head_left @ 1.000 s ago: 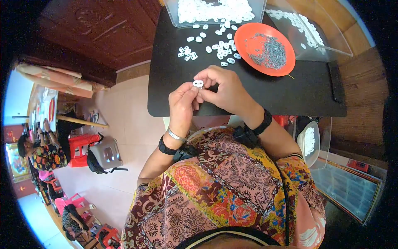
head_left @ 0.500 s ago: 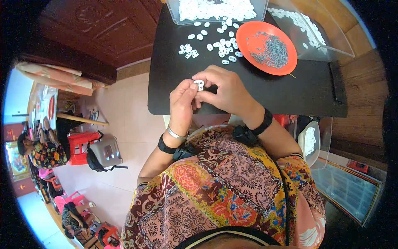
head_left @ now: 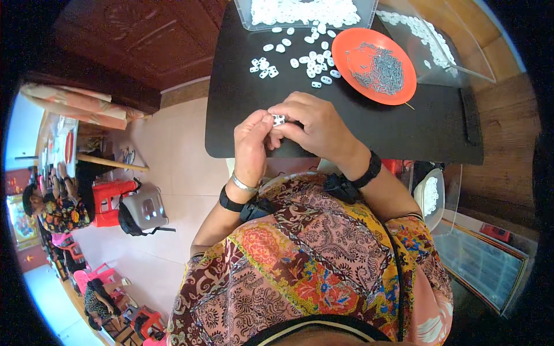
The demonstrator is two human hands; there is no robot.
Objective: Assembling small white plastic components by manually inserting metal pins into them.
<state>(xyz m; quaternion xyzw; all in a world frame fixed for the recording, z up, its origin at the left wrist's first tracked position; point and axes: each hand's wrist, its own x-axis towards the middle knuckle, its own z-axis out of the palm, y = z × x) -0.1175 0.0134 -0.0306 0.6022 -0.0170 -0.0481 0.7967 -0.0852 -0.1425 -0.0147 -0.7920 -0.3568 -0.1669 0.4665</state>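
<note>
Between the fingertips of both hands, above the near part of the black table, sits a small white plastic piece (head_left: 279, 120) with dark holes. My left hand (head_left: 252, 137) pinches its left side, while my right hand (head_left: 314, 126) grips it from the right. My fingers hide part of the piece. Several small white blocks (head_left: 264, 67) with holes lie grouped beyond my left hand. Loose white oval pieces (head_left: 314, 63) are scattered farther right. An orange plate (head_left: 345, 48) beside them bears a heap of small grey metal pins or screws (head_left: 385, 72).
A clear bin (head_left: 245, 23) full of white pieces stands at the table's far edge. Right of it is a transparent box (head_left: 470, 63) with more pieces. Below the black table (head_left: 430, 135), at right, is a tub of white parts (head_left: 430, 196). Other people (head_left: 63, 210) sit far left.
The white piece has turned between my fingers and shows a different face with more dark holes. Both hands stay almost in place, and the view has shifted slightly.
</note>
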